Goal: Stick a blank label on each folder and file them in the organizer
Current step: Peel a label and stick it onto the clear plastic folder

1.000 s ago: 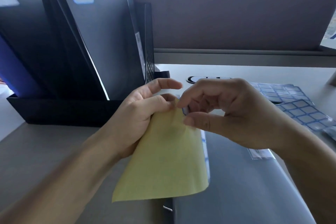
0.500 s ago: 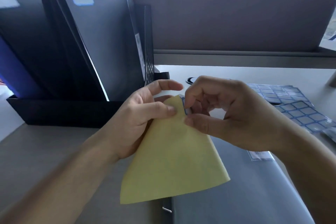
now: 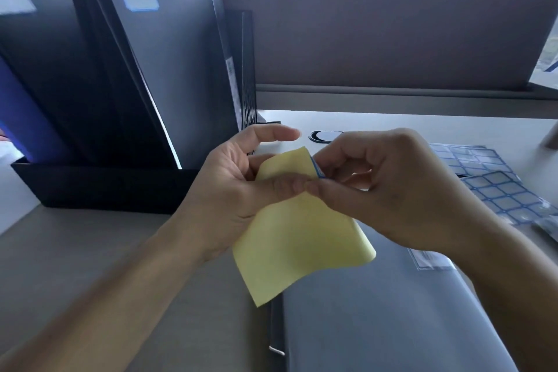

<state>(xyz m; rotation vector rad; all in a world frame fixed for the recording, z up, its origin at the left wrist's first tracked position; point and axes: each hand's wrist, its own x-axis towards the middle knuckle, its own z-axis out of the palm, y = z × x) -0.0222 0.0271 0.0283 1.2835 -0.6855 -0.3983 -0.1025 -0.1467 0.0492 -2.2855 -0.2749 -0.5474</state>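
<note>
GRIP: left hand (image 3: 232,193) pinches thin yellow-backed label sheet (image 3: 302,238) above flat grey plastic folder (image 3: 377,317) | right hand (image 3: 395,190) pinches blue-edged blank label (image 3: 315,168) at sheet's top corner | HANDLING: judged light, limp, tacky; hold by edge only.

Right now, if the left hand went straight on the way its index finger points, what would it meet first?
Probably the right hand, pinching a label just past that fingertip; depth is unclear. The left hand holds the yellow sheet.
</note>
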